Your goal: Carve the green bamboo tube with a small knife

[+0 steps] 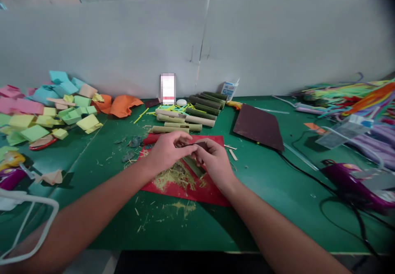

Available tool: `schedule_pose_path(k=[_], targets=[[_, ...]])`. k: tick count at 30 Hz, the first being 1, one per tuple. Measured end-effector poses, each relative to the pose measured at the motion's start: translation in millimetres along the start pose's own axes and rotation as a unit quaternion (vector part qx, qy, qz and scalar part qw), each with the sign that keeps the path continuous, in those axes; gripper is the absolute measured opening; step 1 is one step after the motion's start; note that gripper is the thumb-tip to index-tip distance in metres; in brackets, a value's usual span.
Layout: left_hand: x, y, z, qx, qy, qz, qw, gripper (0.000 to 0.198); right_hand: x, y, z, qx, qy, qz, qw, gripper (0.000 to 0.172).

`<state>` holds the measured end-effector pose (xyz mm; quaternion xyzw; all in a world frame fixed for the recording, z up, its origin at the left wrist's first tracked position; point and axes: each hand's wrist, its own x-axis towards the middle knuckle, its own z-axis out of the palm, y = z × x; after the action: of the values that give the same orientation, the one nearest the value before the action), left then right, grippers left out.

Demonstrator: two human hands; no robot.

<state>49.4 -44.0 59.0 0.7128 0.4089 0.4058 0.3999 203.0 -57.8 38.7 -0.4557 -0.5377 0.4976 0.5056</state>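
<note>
My left hand (pixel 168 148) and my right hand (pixel 214 161) meet over the red sheet (pixel 216 198). Between them they pinch a small dark piece of sandpaper (pixel 202 145), partly hidden by the fingers. Just below it a green bamboo tube (pixel 194 166) lies on the sheet, its upper part covered by my hands. Pale bamboo shavings and dust (pixel 173 178) surround the tube. Beyond my hands, several cut bamboo tubes (pixel 200 119) lie in a loose row, some pale and some dark green.
A larger dark brown sheet (pixel 259 126) lies to the right. Farther right are a purple glue gun (pixel 354 183) with a black cable and colourful strips (pixel 333 97). Folded paper pieces (pixel 33 132) pile up at left. A phone (pixel 168 89) leans against the grey partition (pixel 123 43).
</note>
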Motion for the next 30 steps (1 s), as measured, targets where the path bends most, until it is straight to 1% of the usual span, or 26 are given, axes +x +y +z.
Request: schedule_pose_path(k=[1, 2, 3, 4, 6, 7, 8, 9, 10, 11, 12, 13, 14, 16, 18, 22, 24, 26, 30], targets=[[-3, 0, -0.6, -0.003, -0.017, -0.008, 1.0, 0.026, -1, 1, 0, 0.001, -0.012, -0.001, 1.0, 0.02], [-5, -2, -3.1, -0.001, -0.018, -0.013, 1.0, 0.021, -1, 1, 0, 0.0, -0.023, -0.003, 1.0, 0.02], [-6, -7, -7.3, 0.011, 0.0, -0.017, 1.0, 0.019, -1, 1, -1, -0.011, -0.026, -0.006, 1.0, 0.022], [-7, -12, -12.8, 0.034, 0.036, -0.02, 0.999, 0.017, -1, 1, -2, -0.041, -0.025, -0.011, 0.999, 0.023], [-9, -28, -26.2, 0.116, 0.13, -0.019, 0.985, 0.013, 0, -2, -4, -0.168, -0.005, -0.024, 0.985, 0.026], [-9, -36, -33.1, 0.163, 0.168, -0.014, 0.972, 0.012, 0, -5, -5, -0.283, -0.006, -0.032, 0.959, 0.027], [-9, -44, -39.3, 0.204, 0.192, -0.008, 0.96, 0.01, 1, -8, -5, -0.394, -0.006, -0.04, 0.918, 0.028], [-9, -51, -44.7, 0.237, 0.202, -0.002, 0.95, 0.009, 2, -11, -5, -0.485, -0.016, -0.05, 0.873, 0.03], [-7, -58, -48.8, 0.259, 0.203, 0.0, 0.944, 0.009, 3, -14, -4, -0.554, -0.033, -0.049, 0.83, 0.031], [-6, -63, -51.7, 0.274, 0.2, 0.002, 0.941, 0.009, 3, -17, -4, -0.601, -0.064, -0.04, 0.796, 0.032], [-4, -66, -53.4, 0.285, 0.196, 0.007, 0.938, 0.01, 4, -19, -3, -0.631, -0.093, -0.032, 0.77, 0.033], [-2, -69, -54.2, 0.298, 0.191, 0.017, 0.935, 0.01, 4, -20, -2, -0.648, -0.119, -0.021, 0.752, 0.033], [1, -71, -54.3, 0.314, 0.184, 0.031, 0.931, 0.011, 4, -20, -1, -0.652, -0.139, -0.022, 0.745, 0.033], [4, -74, -53.7, 0.349, 0.16, 0.069, 0.921, 0.011, 4, -16, 0, -0.653, -0.154, -0.03, 0.741, 0.032], [6, -76, -53.2, 0.379, 0.128, 0.1, 0.911, 0.012, 3, -9, -1, -0.653, -0.142, -0.049, 0.742, 0.029], [5, -78, -52.2, 0.401, 0.066, 0.137, 0.903, 0.019, 1, 3, -7, -0.624, -0.137, -0.066, 0.767, 0.025], [3, -78, -51.3, 0.396, 0.041, 0.138, 0.907, 0.025, 1, 6, -10, -0.605, -0.143, -0.064, 0.781, 0.023], [2, -78, -50.3, 0.382, 0.027, 0.125, 0.915, 0.03, 0, 8, -12, -0.592, -0.144, -0.066, 0.79, 0.022], [1, -78, -49.1, 0.334, 0.026, 0.12, 0.934, 0.028, 0, 11, -12, -0.587, -0.135, -0.085, 0.794, 0.02]])
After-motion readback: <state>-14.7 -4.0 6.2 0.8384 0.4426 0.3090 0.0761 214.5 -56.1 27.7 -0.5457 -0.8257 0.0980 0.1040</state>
